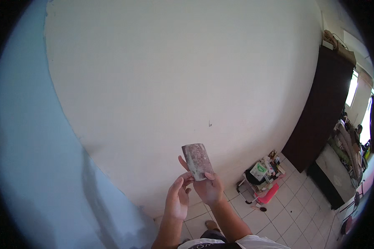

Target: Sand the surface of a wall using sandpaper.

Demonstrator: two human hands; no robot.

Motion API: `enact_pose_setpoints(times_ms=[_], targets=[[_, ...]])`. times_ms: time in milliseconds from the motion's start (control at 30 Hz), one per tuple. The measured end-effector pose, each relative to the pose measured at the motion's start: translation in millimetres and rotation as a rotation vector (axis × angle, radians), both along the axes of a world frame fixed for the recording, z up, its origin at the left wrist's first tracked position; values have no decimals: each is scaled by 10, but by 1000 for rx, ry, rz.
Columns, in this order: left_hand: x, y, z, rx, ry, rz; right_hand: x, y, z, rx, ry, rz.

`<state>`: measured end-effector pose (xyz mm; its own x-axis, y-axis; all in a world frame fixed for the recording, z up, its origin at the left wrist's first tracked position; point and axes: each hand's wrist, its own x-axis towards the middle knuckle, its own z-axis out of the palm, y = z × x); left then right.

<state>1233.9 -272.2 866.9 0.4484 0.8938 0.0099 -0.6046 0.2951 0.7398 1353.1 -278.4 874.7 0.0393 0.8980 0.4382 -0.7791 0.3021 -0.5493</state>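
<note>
A small sheet of sandpaper [198, 161], grey-brown and streaked with pale dust, is held up in front of a white wall, its face toward me and slightly curved. My right hand [210, 191] supports it from behind and below, with the thumb pressed on its lower right corner. One fingertip shows past the sheet's left edge. At the lower left edge, the bent fingers of my left hand [179, 196] close on the sheet. The sandpaper hides part of the right hand's fingers.
The white wall [166, 83] meets a light blue wall [33, 137] at left. To the right, a small cart or chair [252, 178] piled with items and a pink object [270, 194] stand on the tiled floor [274, 220]. A dark cabinet [320, 108] rises beyond.
</note>
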Motion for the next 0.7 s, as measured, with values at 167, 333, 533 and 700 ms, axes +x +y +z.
enact_pose_setpoints(times_ms=[167,333,533,700], targets=[[47,82,73,13,-97,22,82,163,-432,-107,31,67],[113,202,-42,53,-140,42,161,250,-400,-169,-9,-2],[150,379,-380,52,-129,34,219,254,-234,-200,25,-64],[221,398,-395,0,-107,68,232,238,15,-173,256,79]])
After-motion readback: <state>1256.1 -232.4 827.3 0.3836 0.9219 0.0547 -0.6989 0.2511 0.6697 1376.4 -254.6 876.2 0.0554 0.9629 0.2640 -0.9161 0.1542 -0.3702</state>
